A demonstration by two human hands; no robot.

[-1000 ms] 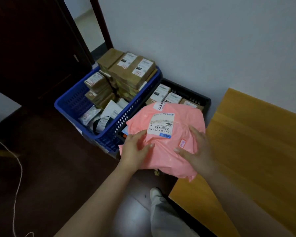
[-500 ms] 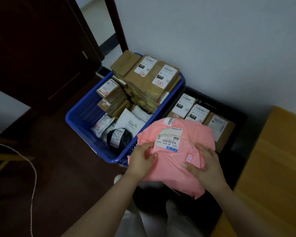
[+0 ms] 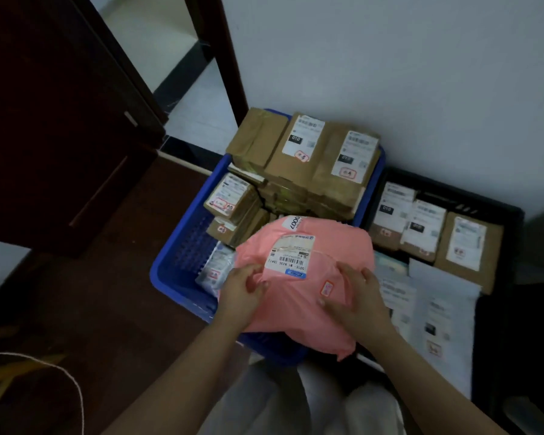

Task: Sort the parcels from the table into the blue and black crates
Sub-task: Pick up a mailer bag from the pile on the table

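Note:
I hold a soft pink plastic parcel [image 3: 299, 296] with white shipping labels in both hands, above the near right corner of the blue crate [image 3: 176, 265]. My left hand [image 3: 242, 290] pinches its left edge with curled fingers. My right hand [image 3: 358, 296] grips its right side, fingers bent over the top. The blue crate holds stacked brown cardboard parcels [image 3: 305, 164] and a few soft bags. To its right stands the black crate [image 3: 496, 211] with brown boxes [image 3: 468, 246] at the back and white flat mailers [image 3: 431, 315] in front.
Both crates stand on the floor against a white wall [image 3: 390, 73]. A dark wooden door [image 3: 60, 120] and an open doorway lie at the left. A thin white cord [image 3: 73, 387] curves over the dark floor at lower left. My legs [image 3: 296, 403] are below the parcel.
The view swung left, so the wooden table left the frame. The pink parcel moved from in front of the black crate to over the blue crate's near corner, both hands still on it.

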